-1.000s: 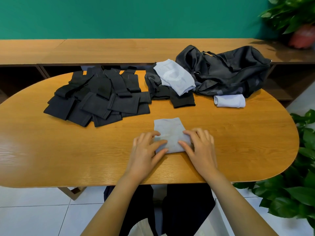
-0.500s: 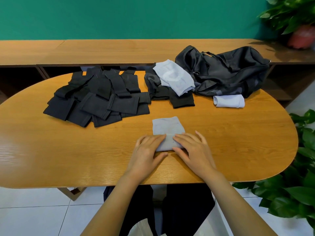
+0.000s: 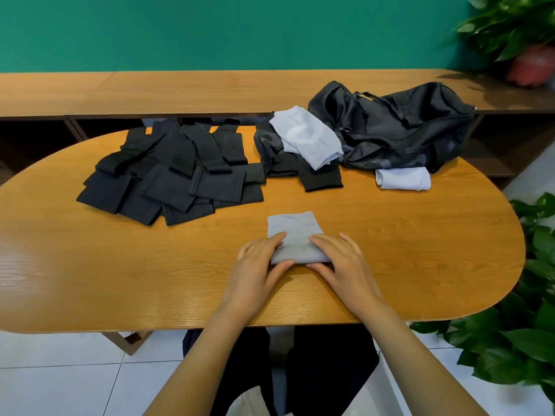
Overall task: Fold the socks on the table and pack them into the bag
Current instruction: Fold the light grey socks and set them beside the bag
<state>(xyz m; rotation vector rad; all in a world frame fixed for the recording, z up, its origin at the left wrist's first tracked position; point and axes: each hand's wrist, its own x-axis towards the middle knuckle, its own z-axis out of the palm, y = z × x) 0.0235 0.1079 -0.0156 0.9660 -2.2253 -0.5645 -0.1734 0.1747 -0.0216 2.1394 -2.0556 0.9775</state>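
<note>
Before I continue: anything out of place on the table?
Nothing spilled or damaged. One folded pale sock lies outside the black bag, beside it; several black socks seem to overhang the table's far edge.

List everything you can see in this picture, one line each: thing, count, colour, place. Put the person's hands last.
grey sock: one, light grey, part folded, near middle of the table
black socks: one pile, too overlapped to count, black, far left of the table
dark socks: small heap, count unclear, black, left of the bag
pale sock: one, pale blue-grey, on top of the dark socks
folded sock: one, pale, in front of the bag
bag: one, black, far right of the table
table: one, wooden, oval
bench: wooden, along the green wall
plants: two, green, right side
left hand: holds the grey sock's near fold
right hand: holds the same fold
</note>
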